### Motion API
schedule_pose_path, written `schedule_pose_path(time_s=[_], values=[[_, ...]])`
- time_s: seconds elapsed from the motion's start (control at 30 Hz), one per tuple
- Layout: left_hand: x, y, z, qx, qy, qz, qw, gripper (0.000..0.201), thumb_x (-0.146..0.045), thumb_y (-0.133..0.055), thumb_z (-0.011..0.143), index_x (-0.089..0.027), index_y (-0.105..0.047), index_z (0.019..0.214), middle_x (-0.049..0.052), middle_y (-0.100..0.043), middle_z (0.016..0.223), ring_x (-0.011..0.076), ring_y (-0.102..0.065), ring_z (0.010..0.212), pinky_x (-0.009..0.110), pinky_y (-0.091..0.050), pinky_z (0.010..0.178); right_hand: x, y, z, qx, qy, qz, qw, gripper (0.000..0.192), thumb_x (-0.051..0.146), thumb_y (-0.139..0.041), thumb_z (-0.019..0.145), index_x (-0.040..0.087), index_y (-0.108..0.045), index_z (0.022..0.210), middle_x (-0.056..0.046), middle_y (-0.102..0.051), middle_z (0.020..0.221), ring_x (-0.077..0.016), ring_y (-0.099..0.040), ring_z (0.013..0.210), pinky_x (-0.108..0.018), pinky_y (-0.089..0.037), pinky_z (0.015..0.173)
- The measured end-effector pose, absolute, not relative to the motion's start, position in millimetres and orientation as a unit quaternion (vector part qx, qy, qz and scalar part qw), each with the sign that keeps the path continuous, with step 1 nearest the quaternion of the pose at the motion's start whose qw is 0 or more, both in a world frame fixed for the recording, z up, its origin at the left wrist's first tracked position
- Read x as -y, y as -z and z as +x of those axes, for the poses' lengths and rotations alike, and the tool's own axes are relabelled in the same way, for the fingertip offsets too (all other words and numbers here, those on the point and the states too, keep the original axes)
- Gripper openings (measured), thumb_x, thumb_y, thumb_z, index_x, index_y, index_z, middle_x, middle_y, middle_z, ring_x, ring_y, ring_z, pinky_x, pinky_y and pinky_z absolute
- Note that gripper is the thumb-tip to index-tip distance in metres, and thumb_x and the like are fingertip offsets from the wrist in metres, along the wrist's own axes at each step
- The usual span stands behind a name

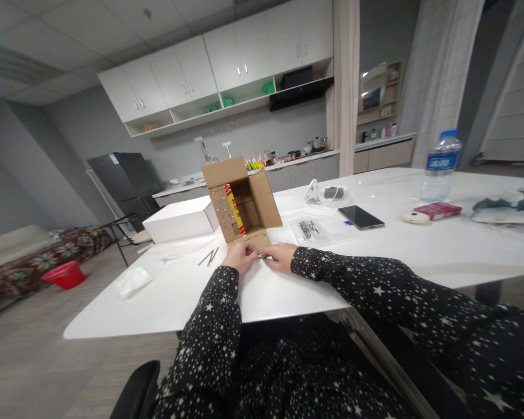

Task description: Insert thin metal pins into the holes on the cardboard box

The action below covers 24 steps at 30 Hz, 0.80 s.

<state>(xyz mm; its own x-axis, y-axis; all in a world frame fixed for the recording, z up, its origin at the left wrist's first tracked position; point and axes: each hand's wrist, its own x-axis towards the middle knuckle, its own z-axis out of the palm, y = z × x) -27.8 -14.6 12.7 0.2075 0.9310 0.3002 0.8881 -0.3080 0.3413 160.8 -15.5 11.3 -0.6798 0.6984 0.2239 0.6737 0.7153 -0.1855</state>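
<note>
An opened cardboard box (218,218) stands on the white table with its flaps spread and its opening towards me. Yellow and red tape runs along its left inner edge. Right in front of its lowest flap, my left hand (241,257) and my right hand (282,256) meet with fingers closed. Between the fingertips is something small, partly shiny, too hidden to name. Left of my left hand lie thin metal rods or screws (208,256). A clear plastic bag (317,231) with dark printing lies beyond my right hand.
A white box (179,220) sits left of the cardboard box, crumpled white tissue (133,283) nearer the left edge. To the right are a phone (360,217), a white device with a cable (332,195), a pink pack (439,210) and a water bottle (440,166).
</note>
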Motion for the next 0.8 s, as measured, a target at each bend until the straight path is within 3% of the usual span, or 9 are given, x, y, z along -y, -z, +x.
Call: schedule_pose_path(time_s=[0.47,0.8], values=[[22.9,-16.1,-22.5,-0.595,-0.184,0.780,0.053,0.020,-0.034,-0.054,0.069,-0.018,-0.066,0.071,0.000,-0.063,0.066,0.0134,-0.055,0.064,0.025,-0.042,0.064,17.8,-14.6,162.2,0.920,-0.047,-0.362,0.144,0.029,0.028,-0.046,0.082,0.022,-0.064,0.104,-0.005,-0.069,0.087,-0.0187,-0.062,0.080,-0.025,-0.039,0.065],[18.6,-19.9,-29.6,-0.610,-0.319,0.725,-0.022,0.019,-0.034,-0.051,0.075,-0.018,-0.062,0.079,0.001,-0.065,0.075,0.0138,-0.058,0.070,0.025,-0.043,0.069,16.5,-12.3,159.5,0.914,-0.044,-0.381,0.134,0.027,0.026,-0.047,0.081,0.021,-0.064,0.102,-0.005,-0.068,0.086,-0.0184,-0.062,0.078,-0.025,-0.039,0.065]])
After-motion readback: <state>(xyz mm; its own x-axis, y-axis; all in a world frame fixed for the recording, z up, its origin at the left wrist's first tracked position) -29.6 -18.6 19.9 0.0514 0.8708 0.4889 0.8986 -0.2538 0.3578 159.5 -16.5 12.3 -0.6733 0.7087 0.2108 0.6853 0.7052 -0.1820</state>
